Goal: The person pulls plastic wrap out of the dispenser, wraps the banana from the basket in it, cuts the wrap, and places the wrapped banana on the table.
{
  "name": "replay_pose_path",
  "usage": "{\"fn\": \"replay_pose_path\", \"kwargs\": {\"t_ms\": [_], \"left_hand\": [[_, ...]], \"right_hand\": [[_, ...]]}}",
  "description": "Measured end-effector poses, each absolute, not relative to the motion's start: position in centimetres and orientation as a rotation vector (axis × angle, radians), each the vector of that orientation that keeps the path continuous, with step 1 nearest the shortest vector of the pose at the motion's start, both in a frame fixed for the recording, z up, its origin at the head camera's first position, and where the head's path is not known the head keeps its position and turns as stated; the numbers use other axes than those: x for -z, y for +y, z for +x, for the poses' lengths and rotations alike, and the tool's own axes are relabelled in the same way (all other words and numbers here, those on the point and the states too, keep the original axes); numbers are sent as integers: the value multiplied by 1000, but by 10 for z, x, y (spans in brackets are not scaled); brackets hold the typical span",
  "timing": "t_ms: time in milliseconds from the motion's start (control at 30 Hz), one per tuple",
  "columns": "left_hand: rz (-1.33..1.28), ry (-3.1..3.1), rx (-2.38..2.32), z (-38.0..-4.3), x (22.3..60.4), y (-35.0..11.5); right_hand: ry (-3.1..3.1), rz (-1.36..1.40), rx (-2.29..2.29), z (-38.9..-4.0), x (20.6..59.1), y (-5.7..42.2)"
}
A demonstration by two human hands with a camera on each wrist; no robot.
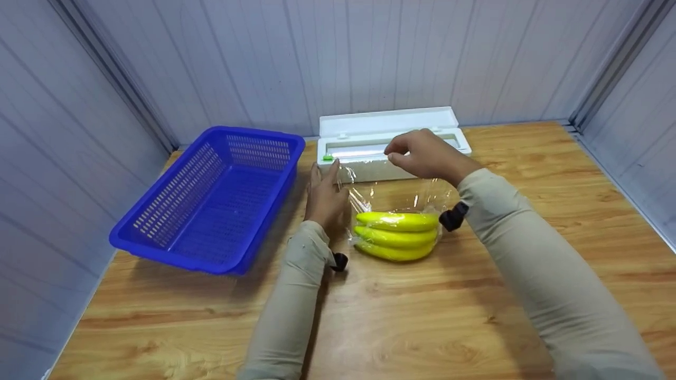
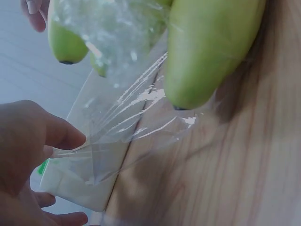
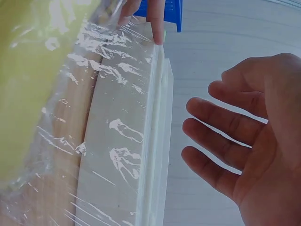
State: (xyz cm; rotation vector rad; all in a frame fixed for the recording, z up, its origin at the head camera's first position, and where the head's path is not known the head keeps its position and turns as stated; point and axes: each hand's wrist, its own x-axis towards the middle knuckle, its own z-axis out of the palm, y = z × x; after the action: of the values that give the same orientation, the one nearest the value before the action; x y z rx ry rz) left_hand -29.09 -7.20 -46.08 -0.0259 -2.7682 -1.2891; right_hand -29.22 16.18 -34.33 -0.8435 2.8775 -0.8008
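Observation:
A bunch of yellow bananas (image 1: 396, 237), wrapped in clear cling film (image 1: 409, 195), lies on the wooden table. The film stretches from the fruit up to a white film dispenser box (image 1: 388, 121), whose lid stands raised. At the box's left end my left hand (image 1: 325, 200) has fingers extended, touching the film and front edge near a small green slide cutter (image 1: 327, 158). Over the box's right half hovers my right hand (image 1: 425, 155); its fingers are loosely bent with nothing between them in the right wrist view (image 3: 263, 122).
A blue plastic basket (image 1: 243, 258) with slotted sides stands to the left of my left hand. Behind the dispenser rises a pale panelled wall (image 1: 369, 63), with more panels at both sides. Dark wrist cameras (image 1: 453, 216) sit on both sleeves.

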Motion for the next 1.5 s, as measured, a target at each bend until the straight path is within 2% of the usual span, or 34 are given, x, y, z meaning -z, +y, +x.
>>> {"fn": "replay_pose_path", "kwargs": {"t_ms": [333,933,1167,1500], "left_hand": [[-88,-2708,1236,-293,468,-70],[-31,-2692,1233,-291,475,-69],[-94,-2675,1123,-291,476,-74],[-53,-2664,1092,-285,476,-78]], "right_hand": [[2881,-844,632,-303,340,152],[2807,-878,143,-317,324,123],[2829,-940,126,-322,331,101],[2891,-970,139,-331,343,82]]}}
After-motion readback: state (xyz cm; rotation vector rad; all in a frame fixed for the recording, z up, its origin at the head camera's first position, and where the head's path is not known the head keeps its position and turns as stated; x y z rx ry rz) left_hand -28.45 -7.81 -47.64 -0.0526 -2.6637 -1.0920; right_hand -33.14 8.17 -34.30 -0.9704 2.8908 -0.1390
